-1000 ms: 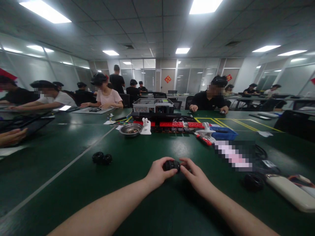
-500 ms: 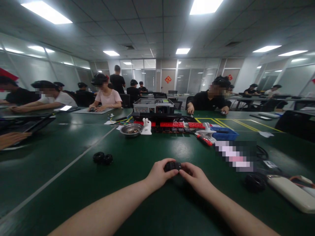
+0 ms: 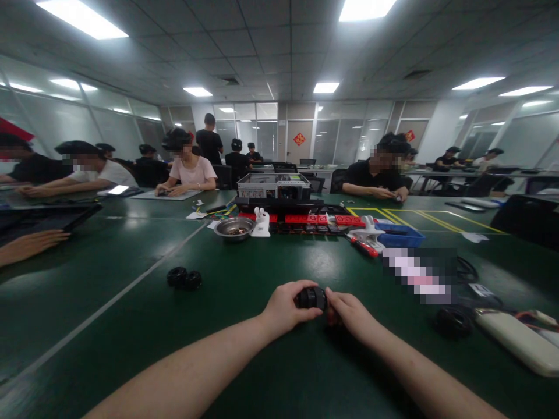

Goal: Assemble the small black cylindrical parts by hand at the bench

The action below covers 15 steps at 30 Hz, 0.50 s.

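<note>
My left hand (image 3: pixel 285 307) is closed round a small black ribbed cylindrical part (image 3: pixel 311 298), held just above the green table (image 3: pixel 131 326). My right hand (image 3: pixel 350 314) pinches the same part from its right end, fingers pressed together. Both forearms reach in from the bottom edge. To the left on the table lie two more black round parts (image 3: pixel 184 279), touching each other.
A black ring (image 3: pixel 453 322) and a white oblong case (image 3: pixel 515 341) lie at the right. Farther back stand a metal bowl (image 3: pixel 233 228), red parts (image 3: pixel 318 220), a blue tray (image 3: pixel 399 237) and a computer chassis (image 3: pixel 273 187). Several people sit around; another person's hand (image 3: pixel 30 244) rests at left.
Both hands, still holding the black part, have shifted slightly right and closer together. The other person's hand at the left edge has moved a little.
</note>
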Motion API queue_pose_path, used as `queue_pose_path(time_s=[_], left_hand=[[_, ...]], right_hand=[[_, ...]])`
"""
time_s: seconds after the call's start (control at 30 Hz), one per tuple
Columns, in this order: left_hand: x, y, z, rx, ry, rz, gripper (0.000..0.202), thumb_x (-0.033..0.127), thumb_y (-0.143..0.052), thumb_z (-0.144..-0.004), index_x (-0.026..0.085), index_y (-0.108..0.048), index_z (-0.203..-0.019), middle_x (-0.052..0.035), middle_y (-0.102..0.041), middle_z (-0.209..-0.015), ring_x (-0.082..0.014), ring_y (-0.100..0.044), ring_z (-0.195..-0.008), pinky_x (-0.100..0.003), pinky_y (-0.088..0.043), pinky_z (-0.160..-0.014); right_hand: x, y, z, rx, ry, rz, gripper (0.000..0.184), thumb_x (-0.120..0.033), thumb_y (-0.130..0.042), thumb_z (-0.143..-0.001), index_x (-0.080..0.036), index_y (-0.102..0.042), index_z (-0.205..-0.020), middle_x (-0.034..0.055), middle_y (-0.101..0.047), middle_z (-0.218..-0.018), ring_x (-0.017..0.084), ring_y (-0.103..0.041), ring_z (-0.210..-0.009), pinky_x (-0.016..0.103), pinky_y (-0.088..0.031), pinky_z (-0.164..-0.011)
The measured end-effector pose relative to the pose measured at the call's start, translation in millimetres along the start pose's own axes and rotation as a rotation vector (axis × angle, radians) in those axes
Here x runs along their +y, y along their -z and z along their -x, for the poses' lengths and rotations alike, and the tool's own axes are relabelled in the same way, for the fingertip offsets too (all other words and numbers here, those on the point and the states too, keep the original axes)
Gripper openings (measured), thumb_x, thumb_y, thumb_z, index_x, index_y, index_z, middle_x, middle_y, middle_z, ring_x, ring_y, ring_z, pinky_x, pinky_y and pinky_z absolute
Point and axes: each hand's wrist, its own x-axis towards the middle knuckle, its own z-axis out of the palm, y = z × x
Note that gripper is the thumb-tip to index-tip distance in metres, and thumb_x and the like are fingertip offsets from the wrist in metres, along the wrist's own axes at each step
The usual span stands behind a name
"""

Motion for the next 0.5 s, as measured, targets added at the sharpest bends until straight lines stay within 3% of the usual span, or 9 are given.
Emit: queue_pose_path(time_s=[0.17, 0.3, 0.4, 0.5], left_hand=[[-2, -0.1, 0, 0.015, 0.004, 0.045, 0.047, 0.037, -0.063, -0.058, 0.021, -0.054, -0.101, -0.0039, -0.058, -0.095, -0.0179, -0.052, -0.087, -0.029, -0.04, -0.077], [-11, -5.6, -5, 0.006, 0.179, 0.292, 0.041, 0.042, -0.053, -0.066, 0.014, -0.055, -0.095, -0.0066, -0.059, -0.088, -0.0175, -0.054, -0.08, -0.029, -0.043, -0.069], [-17, -10.9, -9, -0.034, 0.333, 0.485, 0.041, 0.045, -0.049, -0.069, 0.01, -0.054, -0.089, -0.0064, -0.058, -0.077, -0.0154, -0.055, -0.067, -0.027, -0.044, -0.059], [-17, -11.8, -9, -0.021, 0.331, 0.462, 0.039, 0.042, -0.054, -0.066, 0.01, -0.054, -0.089, -0.0055, -0.058, -0.076, -0.0144, -0.054, -0.065, -0.026, -0.044, -0.058]], right_hand=[[2, 0, 1, -0.003, 0.07, -0.019, 0.041, -0.048, -0.032, -0.079, -0.014, -0.048, -0.061, -0.0001, -0.048, -0.052, 0.01, -0.045, -0.048, 0.022, -0.037, -0.048], [-3, 1, 6, 0.035, 0.212, 0.128, 0.024, -0.032, -0.049, -0.074, -0.016, -0.052, -0.09, 0.0014, -0.055, -0.07, 0.012, -0.051, -0.063, 0.023, -0.04, -0.058], [-6, 0, 9, 0.07, 0.25, 0.258, 0.036, -0.025, -0.053, -0.07, -0.019, -0.047, -0.105, 0.0016, -0.056, -0.076, 0.014, -0.052, -0.068, 0.026, -0.041, -0.063], [-8, 0, 11, 0.074, 0.235, 0.309, 0.042, -0.028, -0.055, -0.069, -0.02, -0.044, -0.109, 0.003, -0.056, -0.083, 0.015, -0.052, -0.072, 0.027, -0.041, -0.065]])
